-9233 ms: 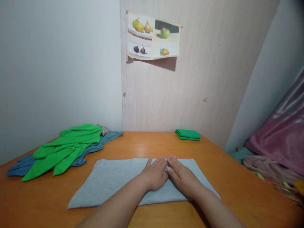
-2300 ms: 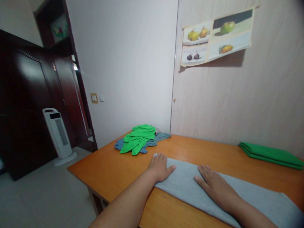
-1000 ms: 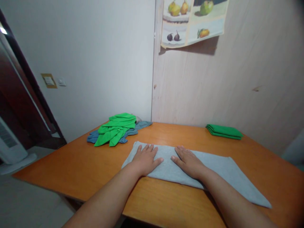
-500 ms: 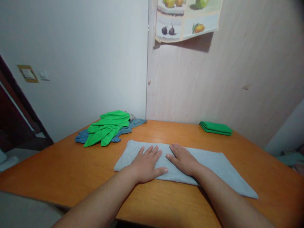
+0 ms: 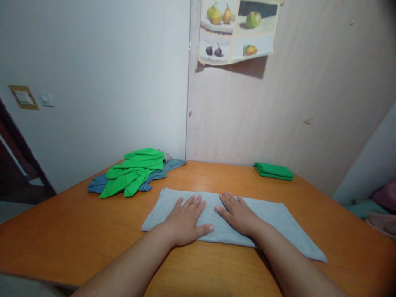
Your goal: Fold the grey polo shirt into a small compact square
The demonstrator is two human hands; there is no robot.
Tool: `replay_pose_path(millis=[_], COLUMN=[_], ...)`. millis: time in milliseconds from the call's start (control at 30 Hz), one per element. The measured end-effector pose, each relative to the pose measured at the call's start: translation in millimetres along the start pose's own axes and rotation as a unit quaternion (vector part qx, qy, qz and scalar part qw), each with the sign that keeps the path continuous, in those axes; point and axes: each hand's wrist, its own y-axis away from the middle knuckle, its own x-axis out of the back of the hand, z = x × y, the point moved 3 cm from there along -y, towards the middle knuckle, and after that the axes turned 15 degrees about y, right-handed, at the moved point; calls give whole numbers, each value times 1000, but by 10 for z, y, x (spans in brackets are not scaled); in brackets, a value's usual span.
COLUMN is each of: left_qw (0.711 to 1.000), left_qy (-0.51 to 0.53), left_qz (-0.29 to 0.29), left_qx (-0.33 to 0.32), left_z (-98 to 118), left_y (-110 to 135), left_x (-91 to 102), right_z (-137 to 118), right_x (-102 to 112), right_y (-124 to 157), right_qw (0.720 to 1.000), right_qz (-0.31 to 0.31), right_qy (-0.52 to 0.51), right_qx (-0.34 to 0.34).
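Note:
A light grey cloth (image 5: 272, 220), folded into a long flat piece, lies across the middle of the table, its right end slanting toward me. My left hand (image 5: 187, 222) rests palm down on its left half, fingers spread and thumb pointing right. On the cloth's middle lies my right hand (image 5: 236, 212), also palm down, with its fingers stretched out and thumb apart. A narrow strip of grey cloth shows between the two hands. Neither hand grips anything. Whether the cloth is a garment I cannot tell.
A loose pile with a bright green cloth (image 5: 133, 171) over a blue cloth (image 5: 98, 183) lies at the back left of the orange-brown table (image 5: 77, 231). A neatly folded green cloth (image 5: 274, 171) sits at the back right. Fruit pictures (image 5: 216, 31) hang on the wall behind.
The view has tilted up and turned slightly right, so everything appears a little lower and further left. Both hands stay flat on the grey cloth in nearly the same places.

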Motion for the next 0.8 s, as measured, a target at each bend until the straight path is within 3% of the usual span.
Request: replay_pose_path(millis=[267,400,533,800], left_qw=[999,1000,999,1000], left_qy=[-7,-27,-15,-8], left_qz=[-29,-5,36,22], left_qx=[16,-4,-33,-13], left_z=[11,139,200,69], left_y=[-55,-198,-351,-401], left_x=[88,141,66,-88], right_z=[-31,-34,-38,-48], right_x=[22,25,29,37], right_y=[14,13,20,24], right_qw=[1000,1000,1000,1000], right_qz=[-12,-15,-6,-4], right_qy=[-1,3,3,-25], right_qx=[-1,-8,-3,-6])
